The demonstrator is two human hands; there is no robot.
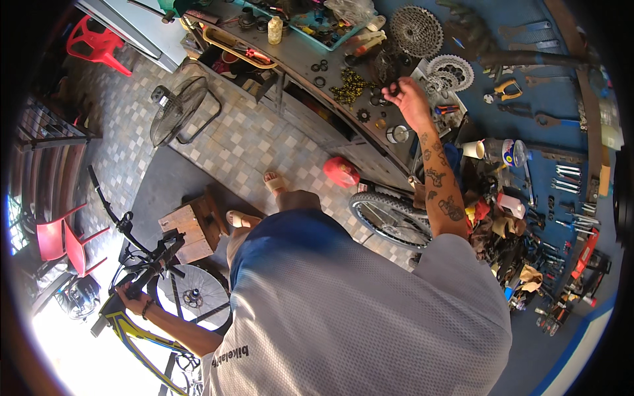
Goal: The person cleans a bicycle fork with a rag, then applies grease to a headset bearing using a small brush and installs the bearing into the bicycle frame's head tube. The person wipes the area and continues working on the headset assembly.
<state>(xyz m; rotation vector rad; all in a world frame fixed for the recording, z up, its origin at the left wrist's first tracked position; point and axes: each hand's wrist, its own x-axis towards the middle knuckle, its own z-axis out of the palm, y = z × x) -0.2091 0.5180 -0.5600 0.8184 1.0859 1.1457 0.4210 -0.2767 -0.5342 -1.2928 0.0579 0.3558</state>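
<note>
At the lower left, my left hand [137, 301] is closed on a black part at the front of a bicycle, beside its yellow and blue frame [142, 335]; its fingertips are partly hidden. The bicycle's black handlebar [122, 224] reaches up beyond the hand. Over the workbench [300, 59], my right hand [411, 105] pinches a small black ring-like part [394, 90], too small to tell exactly. Close to that hand are a gold and black chain [350, 87], a small dark sprocket [363, 115] and silver chainrings [451, 71].
A large cassette [416, 32] and a blue tray [327, 30] of small parts lie on the bench. Hand tools hang on the blue board [538, 132]. A bicycle wheel [389, 218], a wooden box [187, 231] and a black fan [179, 109] stand on the tiled floor.
</note>
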